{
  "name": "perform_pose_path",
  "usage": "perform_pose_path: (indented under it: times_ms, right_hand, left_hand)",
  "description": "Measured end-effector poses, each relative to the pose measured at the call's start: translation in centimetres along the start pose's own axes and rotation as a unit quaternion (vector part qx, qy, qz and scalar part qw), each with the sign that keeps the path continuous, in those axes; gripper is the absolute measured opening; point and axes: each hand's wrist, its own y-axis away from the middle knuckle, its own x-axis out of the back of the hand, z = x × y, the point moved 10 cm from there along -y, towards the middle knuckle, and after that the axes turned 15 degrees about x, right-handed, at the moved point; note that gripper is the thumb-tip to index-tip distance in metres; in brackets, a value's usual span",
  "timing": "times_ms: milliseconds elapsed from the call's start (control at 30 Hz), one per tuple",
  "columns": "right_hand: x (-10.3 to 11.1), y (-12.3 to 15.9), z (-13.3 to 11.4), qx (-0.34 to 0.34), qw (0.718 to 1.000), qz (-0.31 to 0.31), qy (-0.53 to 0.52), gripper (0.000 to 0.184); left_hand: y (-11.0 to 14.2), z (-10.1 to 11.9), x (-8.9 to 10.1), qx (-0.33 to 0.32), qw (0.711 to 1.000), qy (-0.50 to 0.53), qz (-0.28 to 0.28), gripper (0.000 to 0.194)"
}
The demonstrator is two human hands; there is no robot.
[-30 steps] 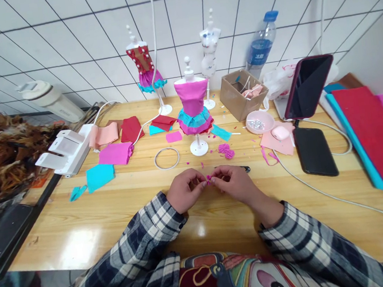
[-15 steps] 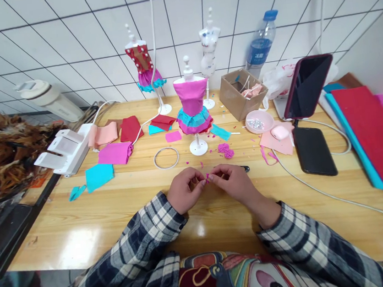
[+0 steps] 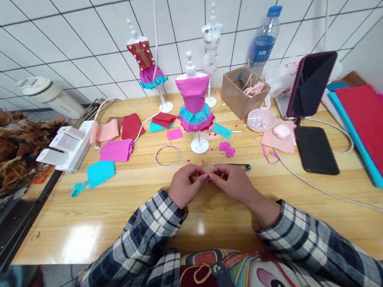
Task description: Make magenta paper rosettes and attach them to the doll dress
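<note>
My left hand [image 3: 187,187] and my right hand [image 3: 233,183] meet above the wooden table, fingertips almost touching. Both pinch a tiny scrap of magenta crepe paper [image 3: 209,180], mostly hidden by the fingers. Just beyond the right hand lies a slim black tool [image 3: 245,167], partly covered by that hand. Two pleated magenta paper pieces [image 3: 227,148] rest farther back. Behind the hands stands a small white dress form [image 3: 190,65] wearing a magenta top [image 3: 192,89] and a ruffled blue and magenta skirt [image 3: 196,117].
A silver ring [image 3: 168,164] lies left of the stand. Folded paper pieces [image 3: 116,150] are spread to the left. A pink bowl of beads [image 3: 261,127], a cardboard box [image 3: 238,103], a black phone [image 3: 316,150] and a white cable [image 3: 316,193] occupy the right side.
Both hands stay together, and the magenta scrap now shows less, lower between the fingertips. More of the black tool is visible. The view has shifted slightly.
</note>
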Motion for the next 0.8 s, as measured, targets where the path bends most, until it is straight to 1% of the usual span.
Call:
perform_pose_path:
  times_ms: [100, 200, 533, 667, 800]
  right_hand:
    - [0.4, 0.0, 0.2, -0.008, 1.0, 0.015, 0.025, 0.015]
    - [0.5, 0.0, 0.5, -0.019, 0.999, 0.016, 0.035, 0.015]
    - [1.1, 0.0, 0.5, -0.018, 0.998, 0.047, 0.043, 0.018]
    - [1.1, 0.0, -0.1, -0.002, 0.998, 0.052, 0.038, 0.019]
    - [1.2, 0.1, 0.0, -0.003, 0.998, 0.052, 0.035, 0.021]
  left_hand:
    - [-0.1, 0.3, 0.1, -0.021, 0.999, -0.022, 0.017, 0.012]
    - [-0.1, 0.6, 0.2, -0.047, 0.998, -0.044, 0.024, 0.009]
    - [-0.5, -0.3, 0.1, -0.009, 0.999, -0.043, 0.028, 0.015]
    - [-0.5, 0.1, 0.1, -0.03, 0.999, -0.009, 0.023, 0.015]
    - [-0.5, 0.1, 0.4, -0.041, 0.999, 0.013, 0.031, 0.014]
